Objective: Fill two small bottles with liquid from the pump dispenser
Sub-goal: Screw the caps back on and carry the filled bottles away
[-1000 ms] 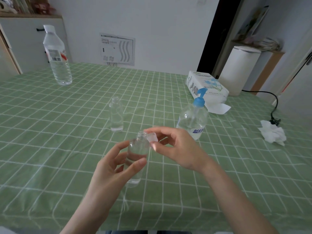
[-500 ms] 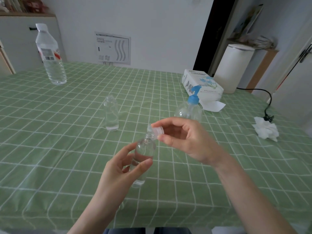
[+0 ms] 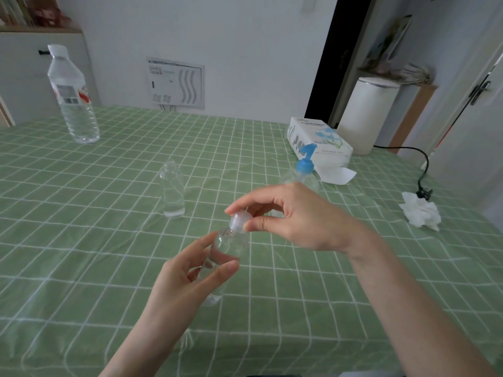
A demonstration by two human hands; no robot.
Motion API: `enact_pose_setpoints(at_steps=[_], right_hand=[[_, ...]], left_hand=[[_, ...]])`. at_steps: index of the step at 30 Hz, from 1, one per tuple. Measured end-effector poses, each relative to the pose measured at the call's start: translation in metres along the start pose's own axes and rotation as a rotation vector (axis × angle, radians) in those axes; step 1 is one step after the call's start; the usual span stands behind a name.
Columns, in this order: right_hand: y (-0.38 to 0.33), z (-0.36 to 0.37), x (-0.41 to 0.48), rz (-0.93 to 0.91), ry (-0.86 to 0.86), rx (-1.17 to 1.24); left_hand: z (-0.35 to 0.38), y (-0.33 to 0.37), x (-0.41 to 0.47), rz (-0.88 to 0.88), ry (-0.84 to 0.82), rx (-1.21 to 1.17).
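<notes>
Broad green tablecloth (image 3: 81, 240) around small bottle (image 3: 230, 244)

held bottle (image 3: 227, 248) before open bottle (image 3: 172, 190), pump dispenser (image 3: 304, 170) right, tissue box (image 3: 317, 140) behind

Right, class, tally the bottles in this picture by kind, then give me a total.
Small bottles: 2
Pump dispenser: 1
Large water bottle: 1
Total: 4
</notes>
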State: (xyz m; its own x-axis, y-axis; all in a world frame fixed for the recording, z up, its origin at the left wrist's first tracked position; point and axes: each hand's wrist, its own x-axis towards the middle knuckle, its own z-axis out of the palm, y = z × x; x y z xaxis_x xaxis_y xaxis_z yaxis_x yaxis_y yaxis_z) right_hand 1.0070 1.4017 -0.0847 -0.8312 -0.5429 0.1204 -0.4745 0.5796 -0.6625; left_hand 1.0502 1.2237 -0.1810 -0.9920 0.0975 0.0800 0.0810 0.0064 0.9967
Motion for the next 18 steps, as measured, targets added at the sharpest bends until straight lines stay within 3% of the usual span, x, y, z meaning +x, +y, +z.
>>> enact_pose_setpoints(at_steps=[18], right_hand=[[0.003, 0.002, 0.011, 0.001, -0.031, 0.018]], left_hand=[[-0.006, 0.007, 0.000, -0.053, -0.031, -0.001]])
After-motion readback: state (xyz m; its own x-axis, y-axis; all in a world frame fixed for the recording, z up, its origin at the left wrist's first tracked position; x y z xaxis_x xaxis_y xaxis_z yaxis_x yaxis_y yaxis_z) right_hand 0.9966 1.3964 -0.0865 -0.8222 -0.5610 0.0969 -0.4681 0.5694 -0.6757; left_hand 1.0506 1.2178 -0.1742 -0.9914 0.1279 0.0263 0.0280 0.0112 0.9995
